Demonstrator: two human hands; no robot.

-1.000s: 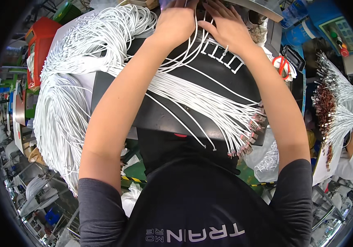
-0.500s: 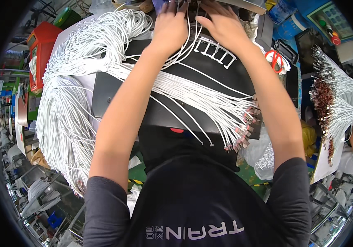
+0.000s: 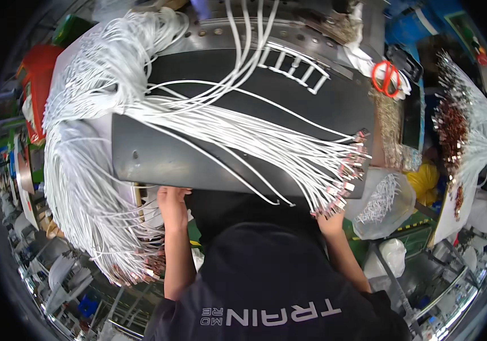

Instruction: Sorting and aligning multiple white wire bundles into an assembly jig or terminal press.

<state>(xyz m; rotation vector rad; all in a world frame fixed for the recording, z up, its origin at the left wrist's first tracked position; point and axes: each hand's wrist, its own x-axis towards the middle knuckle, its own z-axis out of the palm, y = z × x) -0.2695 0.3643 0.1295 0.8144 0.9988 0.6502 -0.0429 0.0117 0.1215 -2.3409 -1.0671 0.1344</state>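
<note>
My left hand (image 3: 173,207) is at the near edge of the black board (image 3: 198,165), its fingers curled against that edge. At the board's near right corner is my right hand (image 3: 331,223), its fingers hidden behind the connector ends. A spread bunch of white cables (image 3: 243,133) lies across the board, with small brown-and-silver connectors (image 3: 343,190) at the right ends. Several cables (image 3: 246,40) rise from the bunch toward the far metal fixture (image 3: 204,34). A white comb-like plastic strip (image 3: 292,67) lies near the board's far edge.
Large cable bundles (image 3: 81,176) hang at the left beside a red bin (image 3: 36,85). Red-handled scissors (image 3: 385,78) lie at the far right. Right of the board is a clear bag of small white parts (image 3: 383,199). More cables (image 3: 476,131) hang farther right, near another person.
Both hands have come back from the far fixture to the board's near edge. My body and view have shifted slightly; the cables on the board lie much as before.
</note>
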